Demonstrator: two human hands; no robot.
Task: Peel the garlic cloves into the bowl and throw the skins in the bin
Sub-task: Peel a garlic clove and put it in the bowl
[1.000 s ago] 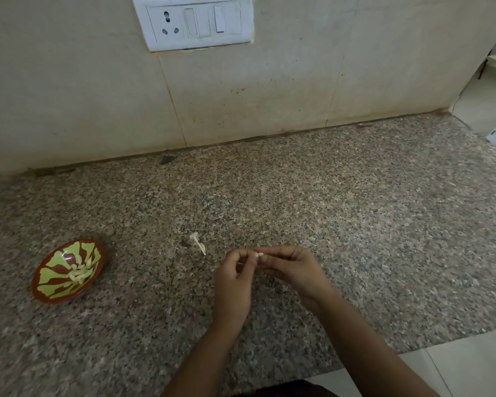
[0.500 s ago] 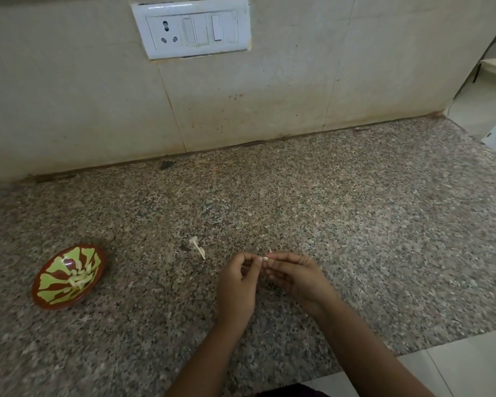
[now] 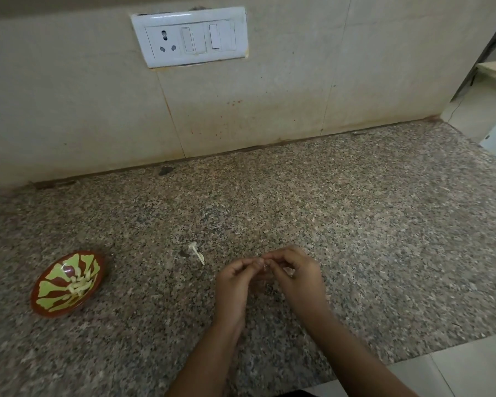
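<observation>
Forearms: both come in from the bottom edge and meet over the front part of the bench (image 3: 355, 224).
Left hand (image 3: 234, 282): fingers curled, thumb and fingertips brought together at the meeting point; grip pinches the garlic clove (image 3: 265, 267).
Right hand (image 3: 299, 277): fingers curled inward, tips touching those of the left; grip closed on the same clove.
Garlic clove: a small pale speck between the two sets of fingertips, just above the bench; mostly hidden, peeled or not cannot be told.
Bowl (image 3: 45, 306): brown with green-yellow pattern, on the bench well to the left of the hands; pale peeled cloves (image 3: 79, 285) lie in its middle.
Skin scrap (image 3: 196, 250): thin whitish piece lying on the bench, between bowl and hands, nearer the hands.
Bench: speckled granite, runs back to a tiled wall (image 3: 69, 110).
Switch plate (image 3: 189, 35): white, one socket and switches, on the wall above.
</observation>
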